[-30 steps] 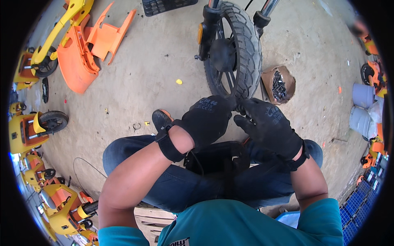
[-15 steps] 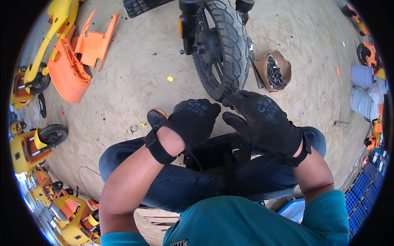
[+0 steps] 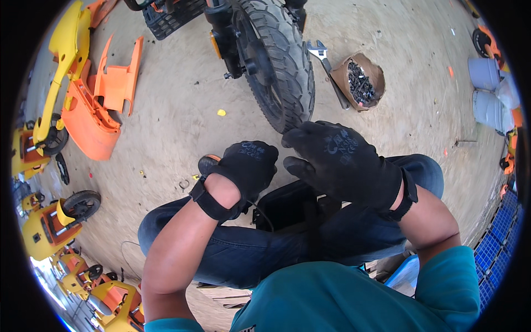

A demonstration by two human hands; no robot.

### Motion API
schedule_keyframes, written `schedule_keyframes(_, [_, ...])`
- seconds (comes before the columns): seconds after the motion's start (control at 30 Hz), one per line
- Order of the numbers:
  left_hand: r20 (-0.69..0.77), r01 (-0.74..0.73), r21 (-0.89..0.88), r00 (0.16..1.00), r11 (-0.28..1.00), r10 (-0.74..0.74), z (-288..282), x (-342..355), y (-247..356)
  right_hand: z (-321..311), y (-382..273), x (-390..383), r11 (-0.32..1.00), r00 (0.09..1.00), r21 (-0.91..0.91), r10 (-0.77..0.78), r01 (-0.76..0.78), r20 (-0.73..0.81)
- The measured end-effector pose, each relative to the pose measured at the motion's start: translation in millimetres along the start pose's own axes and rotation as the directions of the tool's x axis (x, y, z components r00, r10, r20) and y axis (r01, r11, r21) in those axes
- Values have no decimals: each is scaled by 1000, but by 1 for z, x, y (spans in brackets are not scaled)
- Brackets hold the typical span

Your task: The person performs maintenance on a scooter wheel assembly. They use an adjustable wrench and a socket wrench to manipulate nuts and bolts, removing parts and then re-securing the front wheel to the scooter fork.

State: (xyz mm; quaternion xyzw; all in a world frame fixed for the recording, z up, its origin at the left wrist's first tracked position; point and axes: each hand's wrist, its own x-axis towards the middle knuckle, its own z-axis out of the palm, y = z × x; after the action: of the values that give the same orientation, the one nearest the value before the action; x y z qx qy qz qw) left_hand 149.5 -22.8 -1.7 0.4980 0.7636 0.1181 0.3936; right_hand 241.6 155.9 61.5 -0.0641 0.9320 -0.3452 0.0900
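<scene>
My left hand (image 3: 245, 166), in a black work glove, is curled into a fist above my left knee. Whatever it may hold is hidden. My right hand (image 3: 348, 160), gloved too, hovers just below the black tyre (image 3: 287, 72) of a front wheel; thumb and fingers stand apart, with nothing visible between them. Whether its fingertips touch the tread I cannot tell. Between my legs lies a black box-like part (image 3: 287, 207), with a thin cable (image 3: 260, 211) curving at its left side under my left hand.
Right of the wheel lie an adjustable wrench (image 3: 332, 72) and a torn paper bag (image 3: 378, 77) of small dark fasteners. Orange body panels (image 3: 91, 124) rest on the floor at left, near several yellow vehicles (image 3: 41, 235). Buckets (image 3: 489, 110) stand far right. A black crate (image 3: 171, 19) is behind.
The view has shifted, so the wheel sits further left and the whole wrench now shows. My hands have moved slightly apart; the right thumb and fingers stay spread.
</scene>
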Motion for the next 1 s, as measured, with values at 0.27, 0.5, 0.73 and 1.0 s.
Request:
schedule_keyframes(0.27, [48, 83, 49, 995, 995, -85, 4, 7, -2, 8, 4, -8, 992, 978, -59, -121, 113, -169])
schedule_keyframes(0.5, [-56, 114, 56, 992, 992, -111, 11, 10, -19, 3, 2, -13, 997, 996, -58, -51, 47, -77])
schedule_keyframes(0.73, [-34, 109, 69, 994, 992, -107, 10, 12, -22, -1, -2, -13, 998, 996, -44, -37, 33, -78])
schedule_keyframes(1.0, [-85, 112, 80, 991, 990, -105, 7, 12, -24, 1, -1, -12, 997, 992, -44, -62, 58, -113])
